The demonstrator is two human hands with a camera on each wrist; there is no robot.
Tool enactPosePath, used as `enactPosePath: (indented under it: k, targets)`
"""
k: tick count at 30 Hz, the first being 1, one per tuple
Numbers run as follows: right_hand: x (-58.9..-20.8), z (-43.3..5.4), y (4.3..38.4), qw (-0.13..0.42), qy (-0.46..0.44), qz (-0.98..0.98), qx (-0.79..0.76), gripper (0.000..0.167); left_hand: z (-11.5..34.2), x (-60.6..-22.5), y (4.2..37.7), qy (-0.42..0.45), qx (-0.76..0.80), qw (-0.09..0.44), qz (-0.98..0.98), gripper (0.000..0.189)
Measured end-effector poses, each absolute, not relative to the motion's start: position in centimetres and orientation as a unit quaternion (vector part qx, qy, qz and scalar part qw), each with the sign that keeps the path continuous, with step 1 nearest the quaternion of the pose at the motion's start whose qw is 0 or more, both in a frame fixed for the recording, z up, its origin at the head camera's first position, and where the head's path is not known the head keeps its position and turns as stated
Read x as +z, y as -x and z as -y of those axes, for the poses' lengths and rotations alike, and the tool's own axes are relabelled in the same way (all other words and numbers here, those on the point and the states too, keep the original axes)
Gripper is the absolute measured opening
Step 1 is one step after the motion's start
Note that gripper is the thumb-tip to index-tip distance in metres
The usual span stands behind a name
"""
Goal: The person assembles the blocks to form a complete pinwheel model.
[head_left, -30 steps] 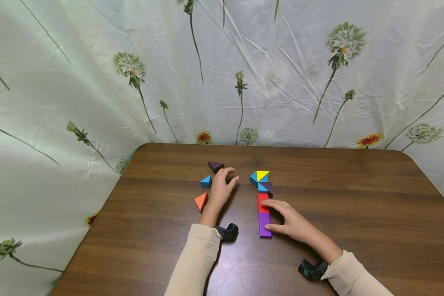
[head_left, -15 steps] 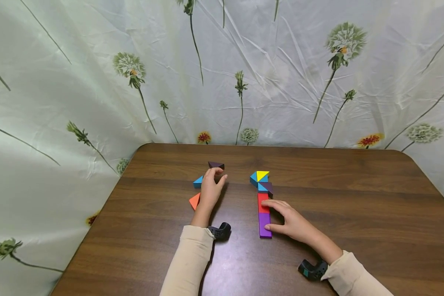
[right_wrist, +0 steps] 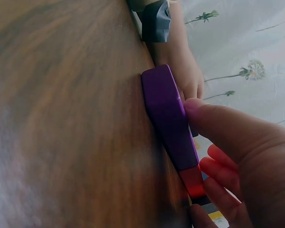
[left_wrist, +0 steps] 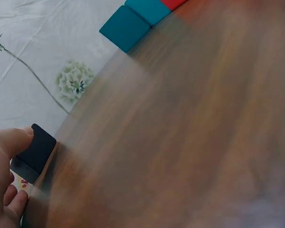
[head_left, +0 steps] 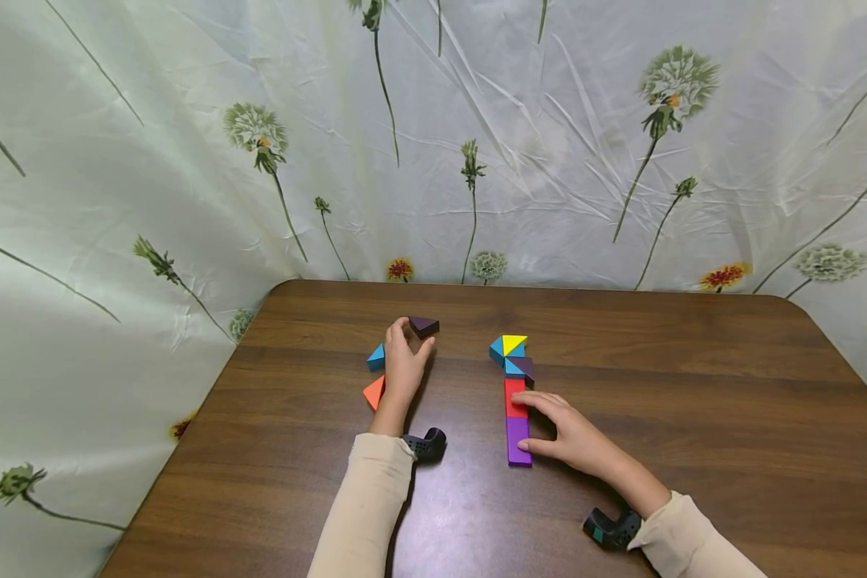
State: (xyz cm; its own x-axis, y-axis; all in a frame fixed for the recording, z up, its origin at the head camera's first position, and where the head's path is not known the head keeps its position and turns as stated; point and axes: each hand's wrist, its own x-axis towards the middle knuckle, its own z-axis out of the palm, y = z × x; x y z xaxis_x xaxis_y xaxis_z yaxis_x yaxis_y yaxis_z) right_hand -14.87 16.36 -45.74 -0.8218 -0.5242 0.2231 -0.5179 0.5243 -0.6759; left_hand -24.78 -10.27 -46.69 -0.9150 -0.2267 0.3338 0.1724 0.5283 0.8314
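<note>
My left hand (head_left: 403, 365) reaches past a blue triangular block (head_left: 376, 358) and an orange triangular block (head_left: 374, 392), both at its outer side. Just beyond its parted thumb and fingers lies a dark triangular block (head_left: 425, 327); in the left wrist view a digit overlaps that block's edge, though contact is unclear. My right hand (head_left: 581, 437) rests with gently bent fingers on a row of blocks: fingertips at the red block (head_left: 516, 398), thumb on the purple block (head_left: 518, 441). Blue, yellow and dark triangular blocks, such as the yellow one (head_left: 513, 343), continue that row's far end.
The brown wooden table (head_left: 694, 385) has its far edge against a pale curtain (head_left: 549, 160) printed with dandelions. Black devices sit on both wrists, one beside the left sleeve (head_left: 428, 445) and one beside the right sleeve (head_left: 682, 530).
My left hand has moved left, and the blue and orange triangular blocks beside it have slid left too. The dark triangular block and my right hand stay about where they were.
</note>
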Motion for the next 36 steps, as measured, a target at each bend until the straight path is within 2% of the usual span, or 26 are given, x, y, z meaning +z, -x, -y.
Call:
enactPosePath:
  k: [5, 11, 26, 36]
  targets:
    - [-45.8, -16.4, 14.8, 0.0, 0.301, -0.872, -0.386, 0.056, 10.7, -46.5, 25.5, -0.016, -0.466, 0.163, 0.87, 0.062]
    - [-45.7, -16.3, 14.8, -0.001, 0.303, -0.871, -0.387, 0.056, 11.1, -46.2, 26.1, -0.029, -0.464, 0.135, 0.875, 0.062]
    - [-45.7, -16.4, 14.9, -0.001, 0.304, -0.872, -0.385, 0.056, 11.1, -46.2, 27.0, -0.04, -0.449, 0.133, 0.882, 0.05]
    - [-45.7, -16.4, 14.9, 0.001, 0.302, -0.872, -0.385, 0.056, 10.2, -46.0, 26.2, 0.015, -0.458, 0.12, 0.881, 0.051]
